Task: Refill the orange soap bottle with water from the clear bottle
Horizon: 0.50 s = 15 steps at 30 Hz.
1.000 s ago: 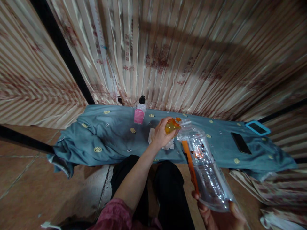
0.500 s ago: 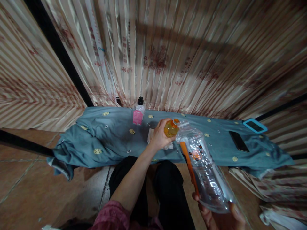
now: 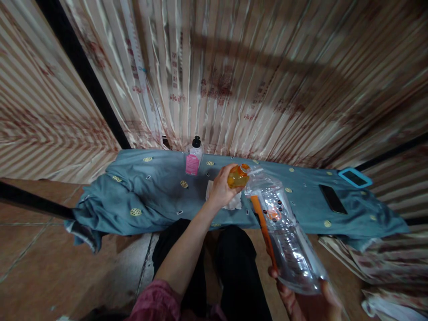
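My left hand (image 3: 221,191) is closed around a small orange see-through bottle (image 3: 237,177), its mouth turned to the right. Against that mouth sits the neck of a large clear plastic bottle (image 3: 290,240) with an orange label strip. My right hand (image 3: 301,298) grips this big bottle near its base, low at the right, so it slants with its neck up and to the left. Whether liquid passes between the two mouths I cannot tell. Under my left hand lies a crumpled white tissue (image 3: 234,203).
A clear bottle with a pink label and black cap (image 3: 193,159) stands at the back of the blue-green cloth (image 3: 160,191). On the right lie a black phone (image 3: 332,199) and a blue-framed device (image 3: 355,177). A striped curtain (image 3: 220,89) hangs behind; dark poles flank it.
Both bottles stay mouth to mouth in my hands. The small orange bottle has tilted or shifted very slightly left; little else differs.
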Tool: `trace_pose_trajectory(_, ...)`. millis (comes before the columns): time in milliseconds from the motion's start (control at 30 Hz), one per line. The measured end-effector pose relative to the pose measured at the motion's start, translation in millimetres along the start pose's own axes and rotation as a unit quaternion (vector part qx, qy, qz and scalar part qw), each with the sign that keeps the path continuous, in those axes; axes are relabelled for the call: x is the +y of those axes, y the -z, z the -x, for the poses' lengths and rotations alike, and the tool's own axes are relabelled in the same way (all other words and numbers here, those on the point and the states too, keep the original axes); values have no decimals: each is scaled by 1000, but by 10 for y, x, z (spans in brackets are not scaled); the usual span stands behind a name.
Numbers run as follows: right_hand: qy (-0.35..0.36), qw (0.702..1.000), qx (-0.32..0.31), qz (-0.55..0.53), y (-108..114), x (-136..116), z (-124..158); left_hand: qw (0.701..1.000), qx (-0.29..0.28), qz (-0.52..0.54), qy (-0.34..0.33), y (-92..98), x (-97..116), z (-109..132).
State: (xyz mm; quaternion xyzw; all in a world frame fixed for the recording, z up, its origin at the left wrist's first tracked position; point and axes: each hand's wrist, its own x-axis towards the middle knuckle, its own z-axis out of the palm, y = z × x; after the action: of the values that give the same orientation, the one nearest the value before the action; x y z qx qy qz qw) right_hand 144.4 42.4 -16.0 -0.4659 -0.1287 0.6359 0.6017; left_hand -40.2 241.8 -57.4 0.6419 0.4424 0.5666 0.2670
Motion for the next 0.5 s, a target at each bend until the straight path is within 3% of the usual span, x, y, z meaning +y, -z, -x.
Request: trace_pose_trajectory(500, 5, 1000, -1, -1, -81, -36, 47, 999, 1, 0, 33, -18, -11, -2)
